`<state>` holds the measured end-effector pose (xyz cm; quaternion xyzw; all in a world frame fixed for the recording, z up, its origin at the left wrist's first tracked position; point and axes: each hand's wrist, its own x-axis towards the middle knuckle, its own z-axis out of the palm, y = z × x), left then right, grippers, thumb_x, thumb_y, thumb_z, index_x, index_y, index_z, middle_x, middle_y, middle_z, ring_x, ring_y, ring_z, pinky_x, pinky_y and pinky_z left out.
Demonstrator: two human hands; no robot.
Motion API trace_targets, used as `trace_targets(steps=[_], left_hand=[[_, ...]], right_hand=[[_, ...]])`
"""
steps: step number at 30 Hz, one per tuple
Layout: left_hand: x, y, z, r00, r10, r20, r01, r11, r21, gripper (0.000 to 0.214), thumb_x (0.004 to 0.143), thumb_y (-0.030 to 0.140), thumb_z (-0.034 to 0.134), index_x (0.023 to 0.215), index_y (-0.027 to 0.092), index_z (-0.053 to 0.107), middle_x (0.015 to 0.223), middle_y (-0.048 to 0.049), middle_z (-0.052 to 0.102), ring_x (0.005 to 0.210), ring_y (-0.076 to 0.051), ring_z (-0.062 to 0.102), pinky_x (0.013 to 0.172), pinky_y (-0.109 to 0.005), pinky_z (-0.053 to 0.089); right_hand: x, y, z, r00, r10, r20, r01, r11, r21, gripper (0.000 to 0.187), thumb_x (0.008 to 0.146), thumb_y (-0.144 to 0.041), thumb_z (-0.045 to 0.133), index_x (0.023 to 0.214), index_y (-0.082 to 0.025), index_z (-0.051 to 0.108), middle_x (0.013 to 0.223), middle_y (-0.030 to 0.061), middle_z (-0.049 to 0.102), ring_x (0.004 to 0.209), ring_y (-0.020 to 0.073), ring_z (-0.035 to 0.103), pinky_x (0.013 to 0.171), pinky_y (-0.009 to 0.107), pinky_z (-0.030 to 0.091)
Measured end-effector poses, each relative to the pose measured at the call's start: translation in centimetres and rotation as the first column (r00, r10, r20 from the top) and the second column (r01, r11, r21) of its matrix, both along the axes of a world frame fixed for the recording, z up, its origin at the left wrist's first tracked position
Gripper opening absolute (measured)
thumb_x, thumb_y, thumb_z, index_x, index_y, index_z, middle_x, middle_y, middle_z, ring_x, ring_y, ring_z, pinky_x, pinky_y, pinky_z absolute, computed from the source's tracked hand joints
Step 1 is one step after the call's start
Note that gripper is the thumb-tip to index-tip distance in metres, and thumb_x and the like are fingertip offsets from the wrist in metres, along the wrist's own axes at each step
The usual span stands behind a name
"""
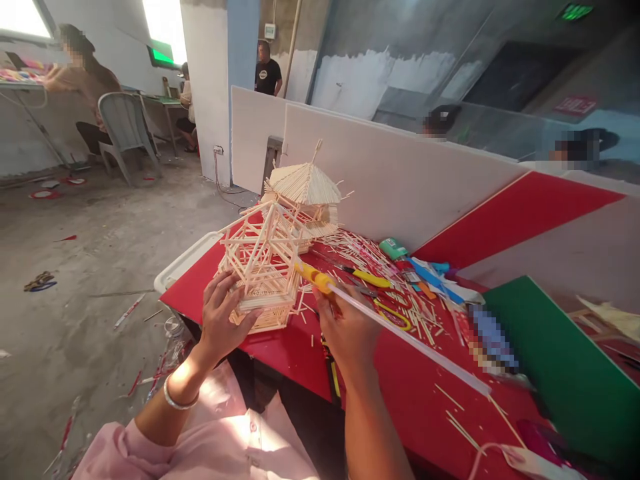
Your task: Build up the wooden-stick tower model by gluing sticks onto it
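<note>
My left hand (pixel 223 317) grips the lower left side of a lattice house frame built from thin wooden sticks (pixel 263 267), which stands on the red table (pixel 415 393). My right hand (pixel 347 330) is closed round a glue gun with a yellow nozzle (pixel 313 277); the nozzle tip touches the right side of the frame. A long translucent glue stick (pixel 410 340) trails from the gun toward the lower right. Behind the frame stands a second stick model with a conical roof (pixel 305 187).
Loose sticks (pixel 360 250), a yellow-handled tool (pixel 373 279), yellow-handled scissors (pixel 395 315), a green glue bottle (pixel 393 249) and blue scraps litter the table. A green board (pixel 560 360) lies right. White partition boards (pixel 400 173) stand behind. Other people sit or stand at the back left.
</note>
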<state>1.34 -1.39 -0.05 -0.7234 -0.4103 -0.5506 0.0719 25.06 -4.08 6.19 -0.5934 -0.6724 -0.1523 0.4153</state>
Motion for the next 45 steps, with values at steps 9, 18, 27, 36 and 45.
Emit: trace_targets(steps=[9, 18, 27, 36, 45], left_hand=[[0.4, 0.2, 0.0, 1.000, -0.003, 0.008, 0.003, 1.000, 0.018, 0.036, 0.080, 0.036, 0.074, 0.112, 0.023, 0.061, 0.119, -0.0116, 0.061, 0.124, -0.032, 0.053, 0.102, -0.054, 0.046], [0.4, 0.2, -0.3, 0.999, -0.008, 0.033, 0.009, 1.000, -0.010, 0.038, 0.080, 0.038, 0.076, 0.112, 0.024, 0.062, 0.124, -0.0115, 0.059, 0.128, -0.032, 0.050, 0.103, -0.052, 0.047], [-0.2, -0.2, 0.9, 0.987, -0.097, 0.127, 0.100, 0.995, -0.015, 0.022, 0.086, 0.028, 0.068, 0.107, 0.022, 0.063, 0.127, -0.0115, 0.060, 0.130, -0.030, 0.049, 0.106, -0.054, 0.045], [0.1, 0.9, 0.4, 0.986, -0.066, 0.153, 0.065, 0.998, 0.014, 0.012, 0.088, 0.024, 0.065, 0.099, 0.021, 0.068, 0.118, -0.0106, 0.066, 0.124, -0.028, 0.054, 0.102, -0.050, 0.047], [0.0, 0.7, -0.4, 0.990, -0.061, 0.130, 0.060, 0.998, 0.012, 0.018, 0.084, 0.032, 0.069, 0.098, 0.020, 0.069, 0.123, -0.0140, 0.064, 0.128, -0.033, 0.051, 0.103, -0.052, 0.047]], right_hand=[[2.0, -3.2, -4.3, 0.709, -0.179, -0.682, 0.009, 0.970, -0.245, 0.049, 0.083, -0.059, 0.062, 0.100, -0.014, 0.075, 0.089, 0.0102, 0.077, 0.078, 0.0229, 0.070, 0.067, 0.030, 0.052], [-0.1, -5.7, -1.0, 0.969, -0.017, -0.246, 0.022, 1.000, 0.015, 0.027, 0.086, -0.043, 0.067, 0.087, -0.018, 0.076, 0.078, 0.0083, 0.076, 0.064, 0.0196, 0.069, 0.062, 0.028, 0.052], [-2.2, -6.6, 0.9, 0.962, -0.026, -0.273, 0.033, 0.999, 0.022, 0.028, 0.087, -0.044, 0.064, 0.088, -0.019, 0.075, 0.076, 0.0065, 0.075, 0.065, 0.0195, 0.068, 0.062, 0.029, 0.051], [-4.8, -4.3, 2.8, 0.926, -0.071, -0.370, 0.116, 0.988, 0.101, 0.039, 0.088, -0.053, 0.056, 0.098, -0.017, 0.069, 0.079, 0.0089, 0.074, 0.070, 0.0208, 0.068, 0.064, 0.029, 0.049], [-3.3, 0.2, 5.8, 0.927, -0.183, -0.328, 0.205, 0.978, 0.035, 0.060, 0.086, -0.069, 0.044, 0.091, -0.016, 0.071, 0.080, 0.0111, 0.072, 0.073, 0.0221, 0.062, 0.070, 0.032, 0.043]])
